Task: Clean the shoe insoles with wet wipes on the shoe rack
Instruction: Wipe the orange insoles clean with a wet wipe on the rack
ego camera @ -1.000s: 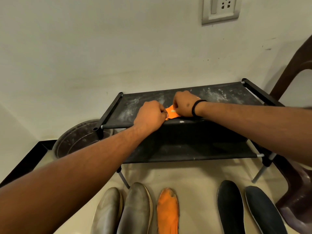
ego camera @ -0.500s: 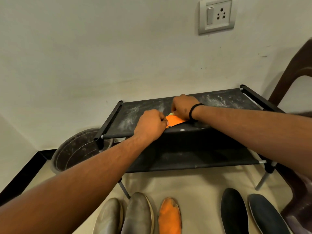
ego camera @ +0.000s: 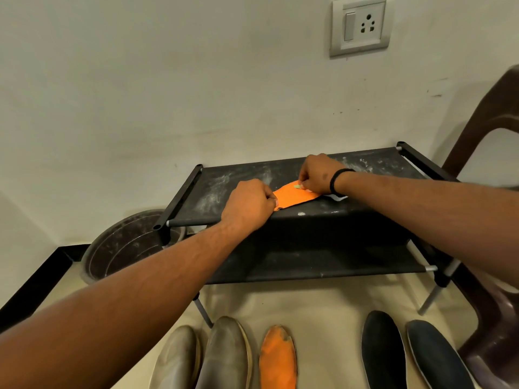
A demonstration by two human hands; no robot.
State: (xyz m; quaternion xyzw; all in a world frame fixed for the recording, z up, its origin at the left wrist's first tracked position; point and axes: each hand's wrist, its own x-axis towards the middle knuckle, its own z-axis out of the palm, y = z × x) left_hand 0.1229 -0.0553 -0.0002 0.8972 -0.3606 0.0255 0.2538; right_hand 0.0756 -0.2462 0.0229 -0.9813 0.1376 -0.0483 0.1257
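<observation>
Insoles are laid in a row on the pale floor (ego camera: 309, 304) at the near edge of the view: two grey insoles (ego camera: 202, 357) side by side at the left, a worn orange insole on the floor (ego camera: 278, 357) in the middle, and two dark insoles (ego camera: 404, 355) at the right. Beyond them a low black shoe rack (ego camera: 309, 265) is stood against the wall (ego camera: 196, 94), with two fabric shelves; the top shelf is streaked with white dust. An orange insole (ego camera: 293, 195) is laid flat near the front edge of the top shelf, between the two hands. Its left end is gripped by the left hand (ego camera: 248, 204), whose fingers are curled down over it. Its far right part is pressed by the right hand (ego camera: 316, 174), fingers curled and pinched on something pale and small; whether that is a wipe cannot be told. A scrap of white (ego camera: 338, 197) is seen under the right wrist, on which a black band (ego camera: 338, 179) is worn. A dark round tub (ego camera: 123, 245) is set on the floor left of the rack, and a brown plastic chair (ego camera: 488, 192) at the right. A switch and socket plate (ego camera: 361, 26) is fixed high on the wall.
</observation>
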